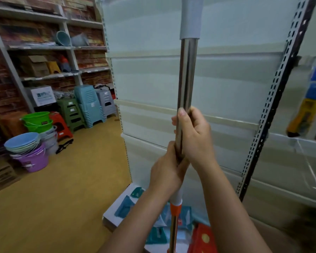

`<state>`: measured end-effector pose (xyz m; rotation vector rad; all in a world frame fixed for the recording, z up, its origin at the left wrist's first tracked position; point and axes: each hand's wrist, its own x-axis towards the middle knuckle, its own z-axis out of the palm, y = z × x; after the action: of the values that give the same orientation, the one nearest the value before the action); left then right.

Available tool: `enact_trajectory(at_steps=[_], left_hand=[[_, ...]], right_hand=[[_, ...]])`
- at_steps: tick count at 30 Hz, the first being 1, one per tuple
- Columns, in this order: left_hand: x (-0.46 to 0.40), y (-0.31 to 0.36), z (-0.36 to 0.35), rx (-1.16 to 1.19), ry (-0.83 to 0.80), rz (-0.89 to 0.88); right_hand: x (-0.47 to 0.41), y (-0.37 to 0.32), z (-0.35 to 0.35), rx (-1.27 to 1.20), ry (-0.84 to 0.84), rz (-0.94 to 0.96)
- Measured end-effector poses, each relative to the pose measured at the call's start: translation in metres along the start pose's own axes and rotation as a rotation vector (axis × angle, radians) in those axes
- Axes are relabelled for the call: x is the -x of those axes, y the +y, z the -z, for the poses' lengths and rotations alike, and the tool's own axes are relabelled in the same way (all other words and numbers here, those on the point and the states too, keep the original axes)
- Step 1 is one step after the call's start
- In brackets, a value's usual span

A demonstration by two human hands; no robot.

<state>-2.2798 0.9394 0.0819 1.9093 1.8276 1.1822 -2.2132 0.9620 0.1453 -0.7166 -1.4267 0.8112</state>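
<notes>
A long shiny metal pole stands upright in front of me, with a grey foam sleeve at its top and a white and orange collar lower down. My right hand grips the pole higher up, thumb along the shaft. Just below it, my left hand wraps around the pole too, touching the right hand. The pole's lower end runs out of view at the bottom.
A white shelf back panel with a slotted upright stands right behind the pole. Boxes with teal print lie at its foot. Stacked plastic basins, stools and wall shelves fill the left. A packaged item hangs at right.
</notes>
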Motion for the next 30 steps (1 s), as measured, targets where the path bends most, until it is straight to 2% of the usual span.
enact_trajectory(at_steps=[6, 9, 17, 23, 30], left_hand=[[-0.063, -0.014, -0.011, 0.087, -0.015, -0.026], [-0.090, -0.015, -0.013, 0.110, -0.037, -0.111], [-0.155, 0.004, -0.007, 0.347, -0.088, -0.297], [-0.188, 0.025, -0.009, 0.548, -0.103, -0.249], [-0.222, 0.052, -0.005, 0.689, -0.096, -0.294]], right_hand=[[-0.048, 0.020, -0.008, 0.064, 0.069, -0.017], [-0.072, 0.023, -0.012, 0.109, 0.121, 0.008], [-0.134, 0.004, -0.015, 0.210, 0.205, 0.136], [-0.172, -0.003, -0.010, 0.259, 0.228, 0.105], [-0.202, -0.019, 0.002, 0.289, 0.279, 0.097]])
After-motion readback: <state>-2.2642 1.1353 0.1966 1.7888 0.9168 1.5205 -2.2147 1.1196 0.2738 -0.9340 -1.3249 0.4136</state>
